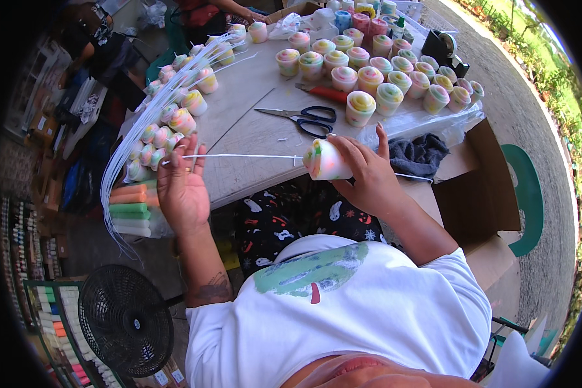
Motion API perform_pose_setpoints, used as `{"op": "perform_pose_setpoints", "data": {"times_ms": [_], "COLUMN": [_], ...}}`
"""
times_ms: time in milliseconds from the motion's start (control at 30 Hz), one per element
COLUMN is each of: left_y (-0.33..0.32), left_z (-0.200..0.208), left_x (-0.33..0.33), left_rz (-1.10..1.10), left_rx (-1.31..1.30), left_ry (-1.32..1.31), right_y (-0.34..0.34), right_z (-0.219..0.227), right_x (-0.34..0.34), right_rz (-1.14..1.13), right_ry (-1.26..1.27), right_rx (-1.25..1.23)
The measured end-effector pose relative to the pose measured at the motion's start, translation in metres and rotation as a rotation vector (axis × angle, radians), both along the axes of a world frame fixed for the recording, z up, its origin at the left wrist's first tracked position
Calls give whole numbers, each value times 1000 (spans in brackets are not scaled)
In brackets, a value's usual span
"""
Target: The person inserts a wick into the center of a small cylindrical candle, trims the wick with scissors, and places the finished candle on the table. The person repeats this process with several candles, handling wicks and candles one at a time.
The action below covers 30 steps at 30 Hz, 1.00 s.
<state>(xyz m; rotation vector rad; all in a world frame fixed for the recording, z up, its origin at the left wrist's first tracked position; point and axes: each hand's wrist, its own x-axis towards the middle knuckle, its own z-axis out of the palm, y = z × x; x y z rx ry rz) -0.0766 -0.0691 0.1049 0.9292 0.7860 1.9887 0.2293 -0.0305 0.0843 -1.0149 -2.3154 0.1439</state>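
My right hand [372, 169] grips a cup-shaped candle [330, 161], white with a multicolored swirled top, tipped on its side above the table's near edge. From its top a white wick [246, 155] runs taut to my left hand [186, 187], whose fingers close on the far end, palm turned up. More white cord emerges past my right hand on the other side. Just beyond the held candle lie scissors [301, 119] with dark blue handles. Beside my left hand, a long bundle of white wicks [126, 145] drapes over several swirled candles [182, 121].
Rows of swirled candles [370, 80] stand on the table [239, 123] at the far right, near a black tape dispenser [445, 52]. A dark grey cloth [418, 155] and an open cardboard box [475, 187] are at the right. A black fan [126, 320] stands lower left. Other people are behind the table.
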Motion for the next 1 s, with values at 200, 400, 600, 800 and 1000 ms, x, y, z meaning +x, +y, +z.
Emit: {"op": "perform_pose_setpoints", "data": {"times_ms": [200, 400, 600, 800, 1000], "left_y": [-130, -223, -126, -83, -87], "left_z": [-3, -30, 9, -41, -75], "left_x": [-196, -188, -22, 16, -5], "left_rz": [424, 888, 334, -3, -103], "left_rx": [-68, -1801, -558, -438, -517], "left_ry": [94, 1106, 1562, 1659, 1451], "right_y": [-3, -3, -17, -18, -5], "right_z": [-5, -22, -17, 1, -8], "right_x": [56, 14, -68, -78, -57], "right_rz": [-117, 87, 414, 426, 370], "right_ry": [-165, -276, -169, -125, -195], "right_rx": [-77, 122, 360, 448, 430]}}
